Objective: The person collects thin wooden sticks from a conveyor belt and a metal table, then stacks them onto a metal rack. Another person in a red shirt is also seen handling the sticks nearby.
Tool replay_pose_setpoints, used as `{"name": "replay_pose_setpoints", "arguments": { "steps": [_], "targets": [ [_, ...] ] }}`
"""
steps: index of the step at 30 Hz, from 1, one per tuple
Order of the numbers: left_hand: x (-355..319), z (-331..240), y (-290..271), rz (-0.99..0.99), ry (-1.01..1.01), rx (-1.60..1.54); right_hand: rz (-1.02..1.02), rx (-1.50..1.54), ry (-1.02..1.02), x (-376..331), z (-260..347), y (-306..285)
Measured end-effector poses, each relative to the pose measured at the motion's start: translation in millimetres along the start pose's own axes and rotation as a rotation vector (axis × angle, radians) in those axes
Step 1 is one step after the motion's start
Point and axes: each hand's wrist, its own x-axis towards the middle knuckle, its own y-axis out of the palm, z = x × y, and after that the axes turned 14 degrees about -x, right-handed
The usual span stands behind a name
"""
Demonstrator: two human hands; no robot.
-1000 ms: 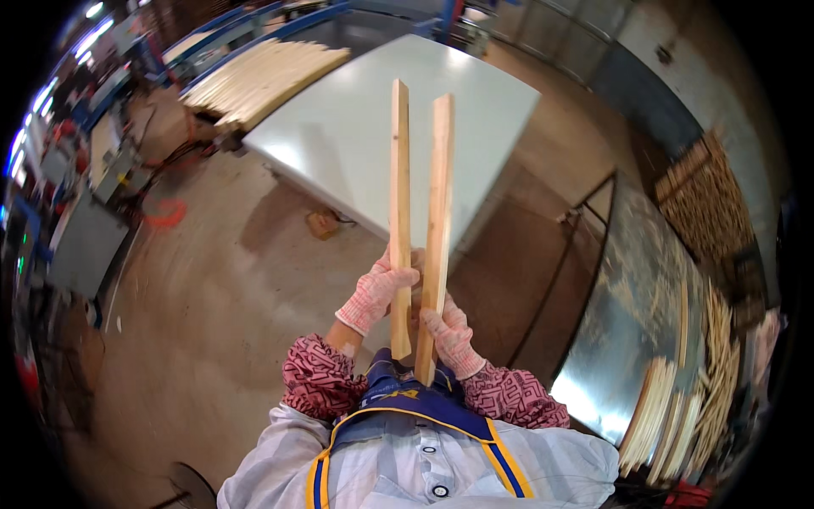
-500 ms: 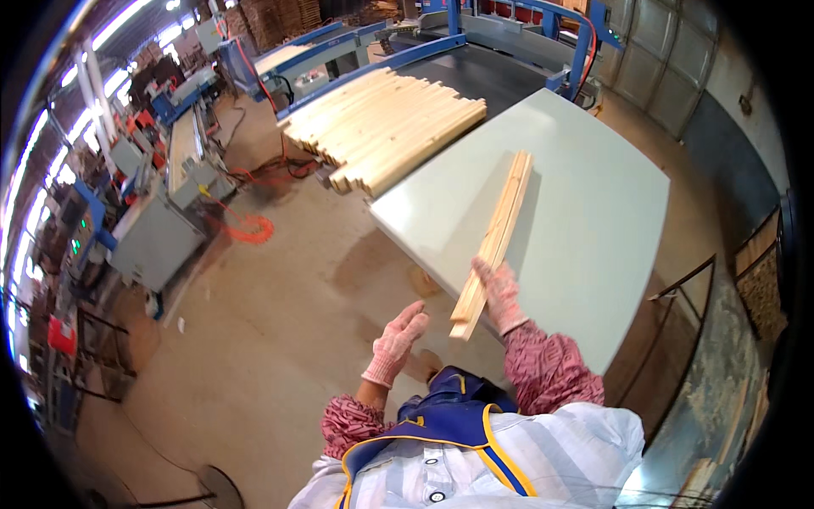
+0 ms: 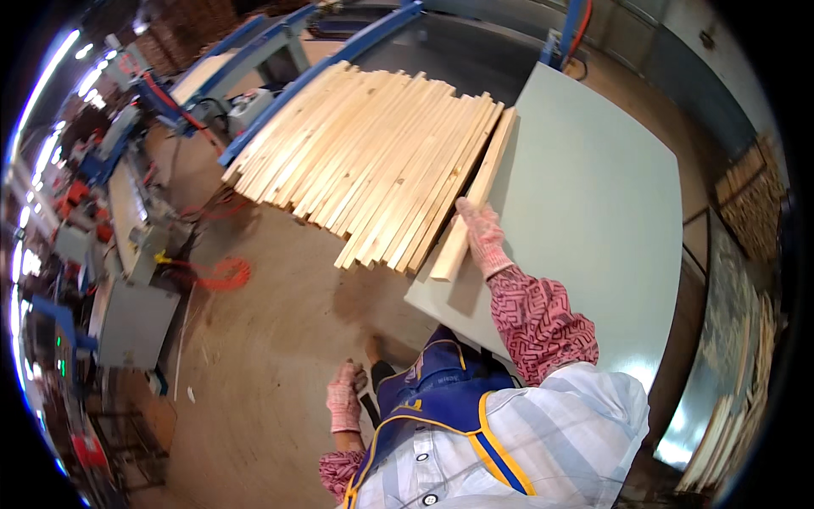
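With right hand, pinching one wooden strip over one bench, beside many strips; having left hand fingers half-curled.

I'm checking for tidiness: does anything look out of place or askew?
Mildly, yes. The row of long, pale wooden strips has ragged near ends, some jutting past others. A coiled orange hose-like line lies on the dull brown floor, as does a small white scrap; both look stray.

At the left edge of the flat grey tabletop is a pale wooden bar; farther left, parallel pale wooden strips.
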Motion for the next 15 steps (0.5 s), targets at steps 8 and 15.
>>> {"name": "replay_pose_setpoints", "arguments": {
  "steps": [8,15],
  "targets": [
    [223,-200,-1,0.004,0.347,0.005,-0.207,-0.043,-0.064,-46,-88,-9],
    [422,-344,43,-0.005,0.807,1.188,-0.295,0.335,0.096,-73,-80,-14]
  ]
}}
